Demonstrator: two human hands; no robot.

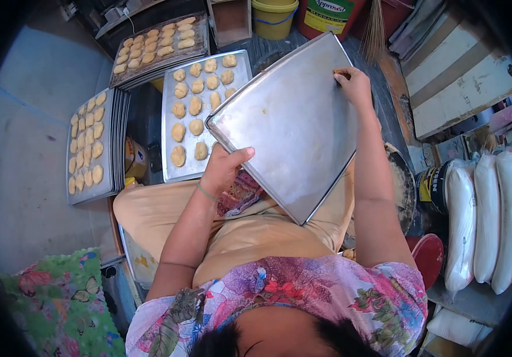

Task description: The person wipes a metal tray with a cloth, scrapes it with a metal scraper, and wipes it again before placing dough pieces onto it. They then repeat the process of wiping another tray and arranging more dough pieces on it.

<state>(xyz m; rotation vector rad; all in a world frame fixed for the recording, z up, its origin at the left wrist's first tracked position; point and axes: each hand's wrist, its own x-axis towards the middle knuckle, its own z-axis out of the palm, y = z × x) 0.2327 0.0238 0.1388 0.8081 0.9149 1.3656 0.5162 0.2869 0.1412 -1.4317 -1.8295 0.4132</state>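
An empty metal baking tray is held tilted over my lap. My left hand grips its near left edge, thumb on top and fingers hidden underneath. Near the far right edge, my right hand is closed in a pinch over the tray surface. Something small and orange-brown shows at those fingertips, too little of it to name. Beyond my left hand lies another baking tray with rows of dough pieces, partly covered by the held tray.
Stacked trays of dough pieces stand at the left and far left. A yellow bucket, a red margarine bucket and a broom are at the back. Long white plastic packs stand at right.
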